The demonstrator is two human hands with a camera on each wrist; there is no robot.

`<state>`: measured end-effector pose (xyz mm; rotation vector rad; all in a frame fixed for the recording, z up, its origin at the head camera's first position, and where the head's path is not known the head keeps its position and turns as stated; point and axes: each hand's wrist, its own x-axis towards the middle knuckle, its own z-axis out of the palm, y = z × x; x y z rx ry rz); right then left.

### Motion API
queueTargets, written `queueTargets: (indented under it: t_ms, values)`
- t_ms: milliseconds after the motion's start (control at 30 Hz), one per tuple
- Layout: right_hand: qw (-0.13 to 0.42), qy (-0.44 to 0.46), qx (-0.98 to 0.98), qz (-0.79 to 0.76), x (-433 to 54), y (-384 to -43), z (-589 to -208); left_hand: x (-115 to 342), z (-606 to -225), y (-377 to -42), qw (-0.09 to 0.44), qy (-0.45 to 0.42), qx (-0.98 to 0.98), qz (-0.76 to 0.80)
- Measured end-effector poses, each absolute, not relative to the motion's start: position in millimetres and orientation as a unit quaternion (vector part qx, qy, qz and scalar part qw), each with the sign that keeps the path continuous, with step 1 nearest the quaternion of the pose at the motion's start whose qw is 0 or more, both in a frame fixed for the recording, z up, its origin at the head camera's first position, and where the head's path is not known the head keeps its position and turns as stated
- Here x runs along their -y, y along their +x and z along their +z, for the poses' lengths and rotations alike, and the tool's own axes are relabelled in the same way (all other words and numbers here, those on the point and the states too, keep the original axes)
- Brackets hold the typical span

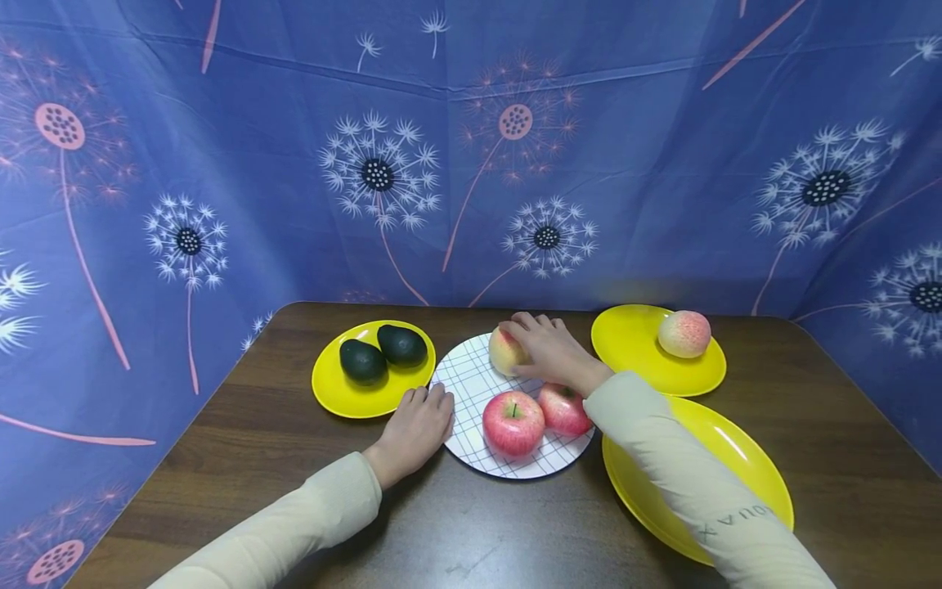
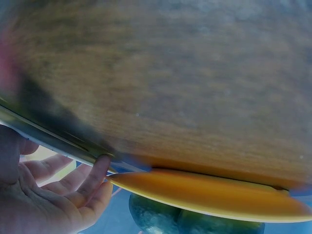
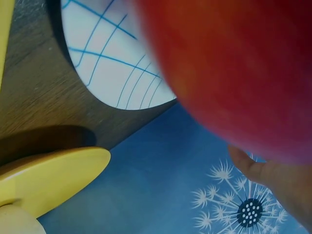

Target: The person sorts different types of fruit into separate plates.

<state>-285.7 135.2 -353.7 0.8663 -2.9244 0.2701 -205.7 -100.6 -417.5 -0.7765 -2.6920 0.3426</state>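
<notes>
Behind a brown wooden table [image 1: 243,433], in the head view, we saw a blue dandelion-print cloth [image 1: 280,164] filling the upper frame. At centre, our right hand [image 1: 553,352] gripped a pale peach [image 1: 504,353], fingers curled around it, at the far side of a white gridded plate [image 1: 464,378]; two red apples [image 1: 513,425] sat nearer us on that plate. Our left hand [image 1: 414,429] touched its left rim, fingers loosely bent. Two avocados [image 1: 363,362] lay on a yellow plate left of centre; another peach [image 1: 684,334] sat on one at right, above a third yellow plate. In the left wrist view, we saw our fingers at the plate's edge, lower left. In the right wrist view, a blurred red apple filled the upper right, hiding our grip except a digit at lower right.
</notes>
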Motion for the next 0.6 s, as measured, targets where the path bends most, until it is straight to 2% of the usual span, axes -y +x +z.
queueTargets:
  t_ms: [400,600]
  values:
    - [-0.003,0.267,0.96,0.087,-129.2,-290.9,-358.1,100.3,-414.7,-203.2,0.152,-0.271,0.943,0.121]
    - [-0.002,0.272,0.959,0.079,-130.0,-292.4,-360.5,100.3,-414.9,-203.2,0.153,-0.273,0.942,0.119]
